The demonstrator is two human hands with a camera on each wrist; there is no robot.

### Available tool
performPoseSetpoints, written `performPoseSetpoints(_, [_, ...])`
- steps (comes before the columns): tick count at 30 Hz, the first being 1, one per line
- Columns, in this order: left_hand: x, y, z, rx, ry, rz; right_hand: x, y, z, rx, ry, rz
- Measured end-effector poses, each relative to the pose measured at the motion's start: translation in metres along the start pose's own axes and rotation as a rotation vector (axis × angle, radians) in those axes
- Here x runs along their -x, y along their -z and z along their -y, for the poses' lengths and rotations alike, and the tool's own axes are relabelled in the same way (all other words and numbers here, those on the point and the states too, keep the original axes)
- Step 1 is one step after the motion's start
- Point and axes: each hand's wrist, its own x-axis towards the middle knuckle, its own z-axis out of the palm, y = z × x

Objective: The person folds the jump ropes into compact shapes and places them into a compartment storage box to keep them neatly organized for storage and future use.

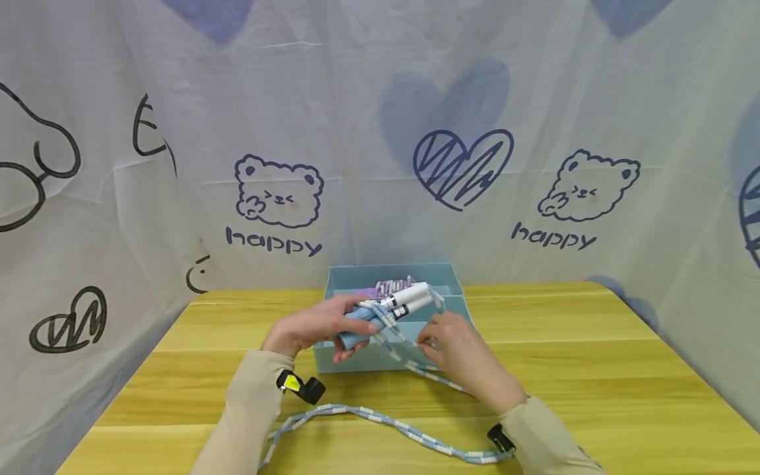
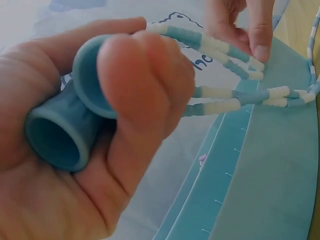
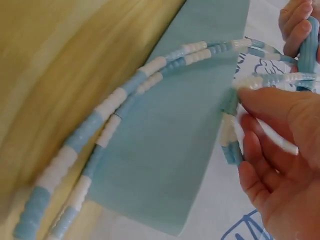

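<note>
My left hand (image 1: 320, 324) grips both handles (image 1: 411, 295) of a beaded jump rope together, their white ends pointing up and to the right. In the left wrist view the hollow blue ends (image 2: 57, 137) show beside my curled fingers. Some of the blue-and-white beaded cord (image 1: 387, 318) lies across the handles. My right hand (image 1: 460, 346) pinches a doubled part of the cord; in the right wrist view its thumb and fingers close on the bent beads (image 3: 229, 127). More doubled cord (image 1: 380, 417) curves over the table in front.
A light blue open box (image 1: 350, 359) stands behind and below my hands. Inside it, at the back, is a purple-and-white beaded thing (image 1: 392, 287). The wooden table (image 1: 564, 376) ends at a printed cloth (image 1: 368, 198) hanging behind and at both sides.
</note>
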Motion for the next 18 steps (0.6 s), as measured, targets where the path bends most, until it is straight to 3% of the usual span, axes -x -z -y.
performPoseSetpoints(5, [0.001,-0.002,-0.003,0.000,-0.004,0.002,0.001,0.001,0.002,-0.102,-0.112,0.022])
performPoseSetpoints(13, [0.000,-0.008,-0.006,-0.012,-0.055,0.062,0.000,-0.002,0.013,-0.396,-0.069,0.222])
performPoseSetpoints(18, [-0.002,-0.012,-0.008,0.002,-0.095,0.104,0.001,-0.003,0.020,-0.511,-0.079,0.240])
